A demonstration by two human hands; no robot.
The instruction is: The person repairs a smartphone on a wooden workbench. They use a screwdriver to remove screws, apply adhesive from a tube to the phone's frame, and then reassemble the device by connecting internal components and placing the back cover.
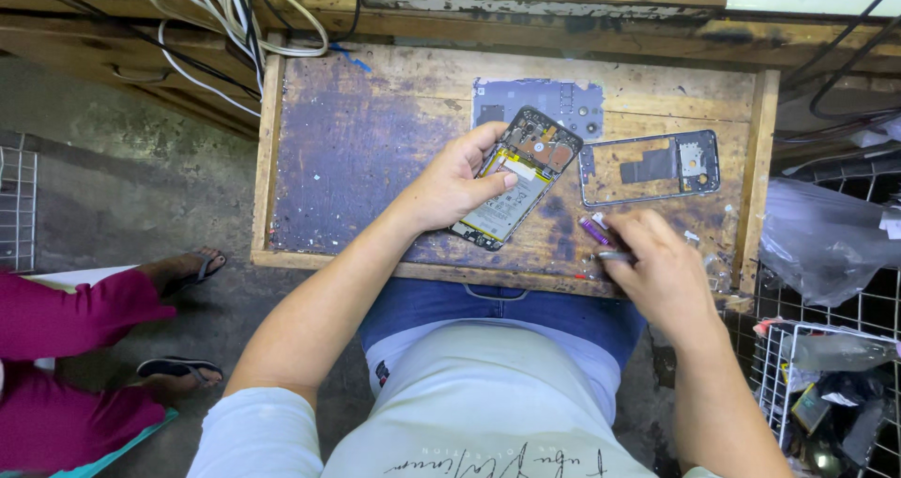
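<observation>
Right now the opened phone [518, 178] lies tilted on the wooden worktop [375, 140], back cover off, its yellow-labelled battery and circuit board showing. The left hand [457, 185] grips it along its left edge, thumb laid across the battery and fingers curled over the upper side, so that hand is closed around the phone. Just right of the phone's lower end, the right hand [660, 270] pinches a small purple-handled tool [595, 231] with its fingers drawn together; the tool's tip points up and left toward the phone but I cannot tell whether it touches it. Beside the phone to the right lies an empty phone frame [649, 166], flat on the wood, apart from both hands. Behind the phone, a grey back cover [572, 101] lies flat with its camera holes showing. White and black cables [225, 18] hang over the far left corner. To the right stands a wire basket [826, 384] with bits inside, and a grey plastic bag [821, 239] above it. At the left edge another person's feet in sandals [183, 318] rest on the concrete floor
</observation>
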